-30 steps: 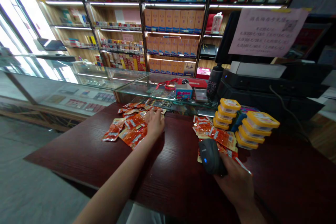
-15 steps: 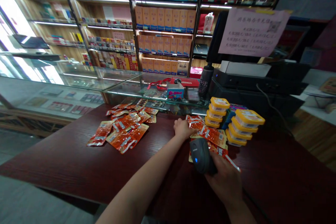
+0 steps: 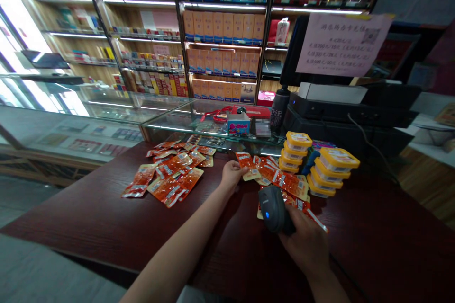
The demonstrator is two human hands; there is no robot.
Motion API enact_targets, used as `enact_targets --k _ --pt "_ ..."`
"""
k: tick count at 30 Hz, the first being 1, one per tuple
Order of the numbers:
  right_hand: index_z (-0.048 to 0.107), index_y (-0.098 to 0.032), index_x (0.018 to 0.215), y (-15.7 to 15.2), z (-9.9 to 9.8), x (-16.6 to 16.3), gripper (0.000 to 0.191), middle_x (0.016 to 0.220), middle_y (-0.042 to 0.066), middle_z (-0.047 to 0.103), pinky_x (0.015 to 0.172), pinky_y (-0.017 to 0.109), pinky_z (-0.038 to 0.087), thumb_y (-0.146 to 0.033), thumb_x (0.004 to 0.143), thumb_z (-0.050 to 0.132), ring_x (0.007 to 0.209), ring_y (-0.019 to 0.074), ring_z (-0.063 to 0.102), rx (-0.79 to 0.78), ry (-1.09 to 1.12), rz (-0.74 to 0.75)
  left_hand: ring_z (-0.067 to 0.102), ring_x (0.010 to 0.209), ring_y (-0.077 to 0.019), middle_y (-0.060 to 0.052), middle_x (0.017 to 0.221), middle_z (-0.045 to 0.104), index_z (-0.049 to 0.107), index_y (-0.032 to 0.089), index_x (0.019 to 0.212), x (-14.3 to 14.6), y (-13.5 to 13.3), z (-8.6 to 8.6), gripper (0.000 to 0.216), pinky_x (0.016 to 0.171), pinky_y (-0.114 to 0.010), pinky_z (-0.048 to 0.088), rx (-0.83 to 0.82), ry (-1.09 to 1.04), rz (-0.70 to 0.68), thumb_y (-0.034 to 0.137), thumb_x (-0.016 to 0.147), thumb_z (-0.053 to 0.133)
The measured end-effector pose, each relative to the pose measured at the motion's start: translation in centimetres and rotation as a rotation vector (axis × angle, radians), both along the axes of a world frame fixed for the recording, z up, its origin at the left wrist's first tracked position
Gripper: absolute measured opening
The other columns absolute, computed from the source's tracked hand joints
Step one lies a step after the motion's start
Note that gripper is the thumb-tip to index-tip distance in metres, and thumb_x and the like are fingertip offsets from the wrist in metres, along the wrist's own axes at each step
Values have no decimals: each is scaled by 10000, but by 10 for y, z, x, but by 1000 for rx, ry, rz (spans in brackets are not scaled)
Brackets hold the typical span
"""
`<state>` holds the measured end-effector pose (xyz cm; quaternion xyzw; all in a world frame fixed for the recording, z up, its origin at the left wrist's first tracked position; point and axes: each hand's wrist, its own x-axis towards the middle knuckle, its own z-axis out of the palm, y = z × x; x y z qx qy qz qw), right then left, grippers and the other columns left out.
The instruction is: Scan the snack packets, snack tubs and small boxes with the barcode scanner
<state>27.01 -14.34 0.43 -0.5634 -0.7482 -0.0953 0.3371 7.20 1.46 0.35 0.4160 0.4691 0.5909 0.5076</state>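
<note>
My left hand (image 3: pixel 232 175) pinches the edge of an orange snack packet (image 3: pixel 248 165), its barcode side facing up. Wrapped in my right hand (image 3: pixel 308 240) is a black barcode scanner (image 3: pixel 272 208) with a blue light on it. Beneath and beyond the scanner, several more orange packets (image 3: pixel 289 184) overlap on the dark wooden counter (image 3: pixel 220 227). A second pile of orange packets (image 3: pixel 176 170) lies to the left of my left hand. Part of the right pile is hidden by the scanner and my right hand.
Two stacks of yellow-lidded tubs, a nearer one (image 3: pixel 334 158) and a farther one (image 3: pixel 298 141), stand right of the packets. Behind them sits a black cash register (image 3: pixel 355 109) with a paper sign (image 3: pixel 344 45). A glass display case (image 3: pixel 170 116) borders the counter's far side.
My left hand has drawn back to the left from the right pile, and an orange packet is now in its fingers. My right hand with the scanner stays nearly in place.
</note>
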Motion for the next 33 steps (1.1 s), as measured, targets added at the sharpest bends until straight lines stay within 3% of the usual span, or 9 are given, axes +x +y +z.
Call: enact_targets --k 6,8,11,13,16,27,30,33 --pt "596 -217 1127 -1 10 -6 362 997 70 718 717 337 504 -273 773 543 853 245 683 -157 69 -45 664 641 -158 -20 733 700 515 166 757 -22 -19 -10 416 668 -304 534 189 -196 37 313 533 832" --pt "586 -253 1172 1 18 -6 408 1003 51 723 714 349 505 -317 770 559 867 256 682 -253 178 -40 681 713 -175 -41 804 718 544 158 808 -23 -19 -10 417 739 -335 540 209 -246 9 304 545 834" --pt "631 -221 1103 7 26 -6 406 994 64 728 764 362 520 -391 736 597 891 262 676 -372 436 84 686 832 -201 -82 932 724 593 141 943 -24 -18 -10 465 848 -374 519 244 -304 -32 291 571 827" --pt "660 -185 1024 9 30 -8 406 977 84 730 806 373 523 -433 704 628 892 264 671 -400 575 157 683 865 -209 -93 969 721 601 136 1004 -25 -17 -10 502 882 -389 506 263 -329 -43 283 579 824" --pt "672 -178 995 7 35 -14 418 955 84 733 835 394 518 -457 685 646 892 267 666 -388 662 149 685 859 -214 -89 955 725 602 137 1017 -26 -17 -10 508 889 -403 503 268 -350 -55 269 579 823" --pt "665 -181 1007 -1 49 -23 362 978 84 724 817 357 512 -407 731 605 902 256 666 -404 539 111 686 803 -203 -84 920 728 606 130 978 -23 -21 -7 474 839 -381 522 262 -328 -79 275 579 814" --pt "650 -187 1031 1 46 -20 364 998 81 722 792 345 514 -416 752 600 916 253 669 -435 459 131 687 786 -195 -73 883 729 590 137 964 -23 -21 -6 478 826 -370 523 255 -343 -79 287 575 823" --pt "613 -217 1114 2 36 -15 389 1003 63 726 725 352 518 -382 762 587 895 265 678 -385 271 58 686 762 -185 -58 850 727 575 145 908 -23 -22 -6 463 812 -359 524 229 -342 -51 294 555 835"
